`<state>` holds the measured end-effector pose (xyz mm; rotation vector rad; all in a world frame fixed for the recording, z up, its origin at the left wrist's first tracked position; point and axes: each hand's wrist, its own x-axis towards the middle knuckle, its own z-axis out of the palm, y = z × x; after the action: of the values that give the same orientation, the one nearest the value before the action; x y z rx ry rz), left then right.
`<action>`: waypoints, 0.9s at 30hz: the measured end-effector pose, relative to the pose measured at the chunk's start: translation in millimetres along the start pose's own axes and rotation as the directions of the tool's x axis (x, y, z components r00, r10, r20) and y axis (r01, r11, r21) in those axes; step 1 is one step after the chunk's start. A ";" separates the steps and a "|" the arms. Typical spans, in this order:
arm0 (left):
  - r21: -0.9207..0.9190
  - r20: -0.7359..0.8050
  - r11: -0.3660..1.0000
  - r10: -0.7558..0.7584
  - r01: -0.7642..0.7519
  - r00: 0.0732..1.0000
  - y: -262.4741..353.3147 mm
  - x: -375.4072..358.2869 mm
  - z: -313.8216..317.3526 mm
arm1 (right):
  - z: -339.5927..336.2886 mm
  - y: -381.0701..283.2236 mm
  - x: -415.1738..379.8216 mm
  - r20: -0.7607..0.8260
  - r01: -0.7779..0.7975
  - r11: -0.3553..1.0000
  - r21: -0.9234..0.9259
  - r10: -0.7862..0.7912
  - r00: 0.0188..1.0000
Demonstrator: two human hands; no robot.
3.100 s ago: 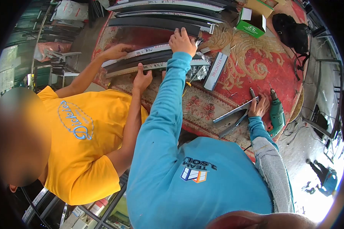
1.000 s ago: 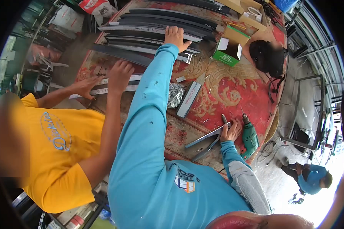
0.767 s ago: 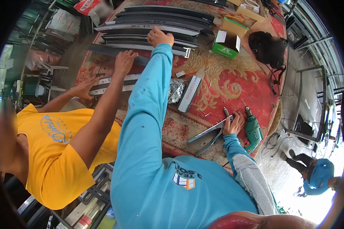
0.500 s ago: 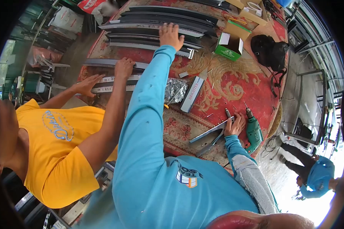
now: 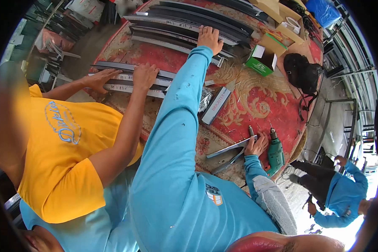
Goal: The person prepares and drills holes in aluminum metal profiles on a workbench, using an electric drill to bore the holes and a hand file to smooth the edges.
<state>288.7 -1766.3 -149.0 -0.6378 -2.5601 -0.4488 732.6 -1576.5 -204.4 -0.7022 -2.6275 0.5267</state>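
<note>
My left hand (image 5: 210, 40) reaches far over the table. It lies palm down across the right ends of several long dark metal profiles (image 5: 172, 27), fingers stretched out and thumb apart. My right hand (image 5: 257, 144) is low on the right, its fingers curled round the head of a two-handled metal tool (image 5: 227, 149) that looks like a hand riveter, handles spread to the left. A green power drill (image 5: 275, 153) lies just right of that hand. At the left, a co-worker in a yellow shirt (image 5: 80, 143) has both hands on shorter metal profiles (image 5: 124, 89) with handwritten marks.
A red patterned cloth (image 5: 277, 101) covers the table. On it are a long "BRIGHTER" box (image 5: 216, 105), a plastic bag (image 5: 205, 98), an open green box (image 5: 262, 59), a cardboard box (image 5: 290, 25) and a black bag (image 5: 300, 72). Another person (image 5: 344, 191) stands at the right.
The view has shifted, so the table's things sit further right. My left hand lies a little nearer the profiles' right ends. The person at the right has changed posture; another blue-shirted person shows lower left.
</note>
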 end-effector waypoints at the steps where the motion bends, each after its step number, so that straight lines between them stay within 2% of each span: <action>1: -0.013 0.024 1.000 0.003 -0.003 1.000 -0.1 0.5 -4.5 | 0.2 1.4 0.0 -0.001 0.005 1.000 -0.005 -0.005 1.000; 2: -0.026 0.046 1.000 0.010 -0.008 0.999 -0.6 1.7 -7.3 | 0.8 1.9 0.0 -0.006 0.010 1.000 -0.008 -0.010 1.000; 3: -0.008 -0.005 0.999 0.044 -0.044 0.999 -0.2 -1.1 -11.1 | 0.2 0.9 -0.1 -0.003 0.006 1.000 -0.015 -0.006 1.000; 6: -0.057 0.134 0.994 0.102 -0.095 0.986 -1.5 -2.0 -25.6 | 0.8 1.8 0.1 -0.005 0.003 1.000 -0.010 -0.003 1.000; 10: -0.085 0.062 0.944 0.324 -0.318 0.944 -4.8 14.7 -42.3 | 0.2 1.6 0.6 -0.006 -0.001 1.000 0.003 0.001 1.000; 11: -0.039 -0.046 0.913 0.405 -0.407 0.913 -3.9 21.1 -44.8 | -0.3 1.4 0.8 -0.005 -0.001 1.000 0.005 0.001 1.000; 15: -0.022 0.055 0.887 0.461 -0.461 0.886 16.0 36.4 -59.5 | -1.7 0.5 0.5 -0.005 -0.007 1.000 0.018 0.007 1.000; 18: -0.004 0.269 0.945 0.316 -0.327 0.910 33.7 35.1 -79.1 | -2.4 -0.5 -0.2 -0.017 -0.008 1.000 0.019 0.008 1.000; 21: -0.024 0.239 0.935 0.349 -0.353 0.906 18.1 15.3 -86.2 | 0.1 3.6 -0.7 -0.033 0.008 1.000 0.020 -0.008 0.999; 24: -0.067 0.335 0.946 0.320 -0.316 0.886 -5.3 -10.8 -107.0 | -2.3 1.6 0.0 -0.023 -0.002 1.000 0.022 0.002 1.000; 27: -0.055 0.356 0.955 0.292 -0.292 0.888 -33.6 -39.7 -114.3 | -0.4 4.8 -1.1 -0.039 0.014 0.999 0.029 -0.013 0.999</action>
<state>343.3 -1855.6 -79.6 -1.1824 -2.7302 -0.2442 735.6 -1573.1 -206.5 -0.6788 -2.5812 0.5411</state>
